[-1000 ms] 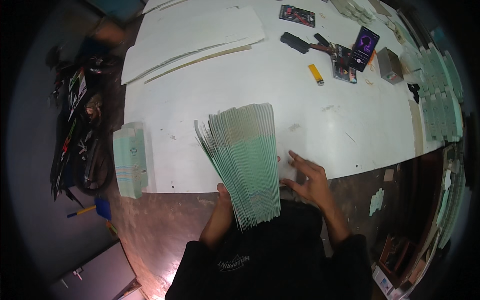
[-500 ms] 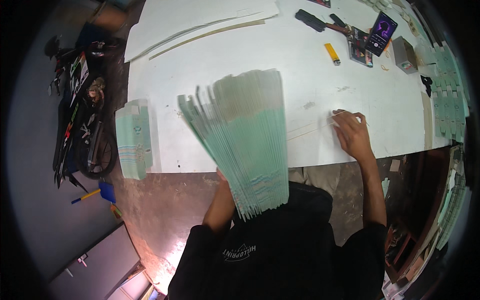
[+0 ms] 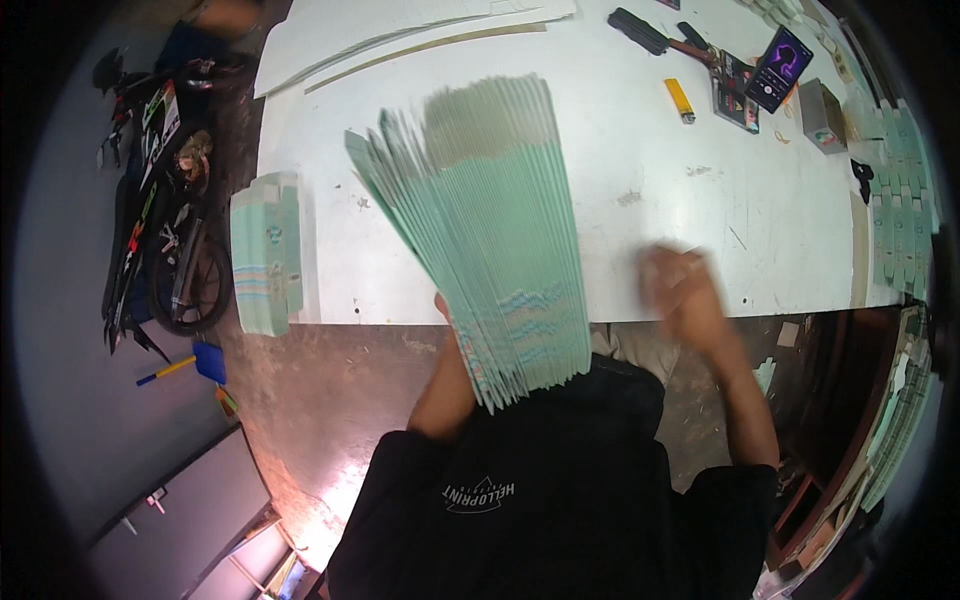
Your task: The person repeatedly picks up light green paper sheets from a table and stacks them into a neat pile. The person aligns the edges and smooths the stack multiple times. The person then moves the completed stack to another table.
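One fanned stack of flat pale-green printed card pieces [image 3: 505,230], centre of the frame, clasped at its lower left edge by the left hand [image 3: 444,310], most fingers hidden behind it. One right hand [image 3: 683,292], right of centre, blurred over the flat white tabletop [image 3: 755,200], finger closure impossible to tell. One oblong yellow plastic lighter [image 3: 679,101], upper right

The green stack [image 3: 505,220] blocks the middle; room opens below the lighter [image 3: 679,100].
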Tool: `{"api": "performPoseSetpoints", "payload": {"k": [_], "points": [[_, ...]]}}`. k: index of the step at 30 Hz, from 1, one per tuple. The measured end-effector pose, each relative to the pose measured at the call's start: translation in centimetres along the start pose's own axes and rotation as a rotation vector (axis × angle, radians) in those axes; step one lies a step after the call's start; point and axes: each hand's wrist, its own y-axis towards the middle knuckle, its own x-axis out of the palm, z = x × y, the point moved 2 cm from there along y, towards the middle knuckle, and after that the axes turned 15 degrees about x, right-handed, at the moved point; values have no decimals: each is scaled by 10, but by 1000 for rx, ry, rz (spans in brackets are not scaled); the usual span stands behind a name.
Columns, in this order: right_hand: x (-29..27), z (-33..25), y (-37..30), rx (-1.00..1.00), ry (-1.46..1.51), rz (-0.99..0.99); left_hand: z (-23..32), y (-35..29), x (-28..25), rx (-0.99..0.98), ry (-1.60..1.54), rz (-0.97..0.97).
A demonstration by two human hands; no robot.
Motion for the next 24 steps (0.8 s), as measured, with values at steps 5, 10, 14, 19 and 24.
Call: {"api": "performPoseSetpoints", "payload": {"k": [5,10,14,19,24], "points": [[-36,24,32,155,-29,205,1,-3,-1,10,10,-38],[21,-4,47,311,459,298,0,-7,7,-14,180,-94],[-12,-26,54,547,667,156,26,-3,55,-153,511,40],[-61,-33,33,284,942,76,46,19,87,-140,1101,-108],[-125,-93,62,28,583,88,33,21,100,-41,1326,-326]]}}
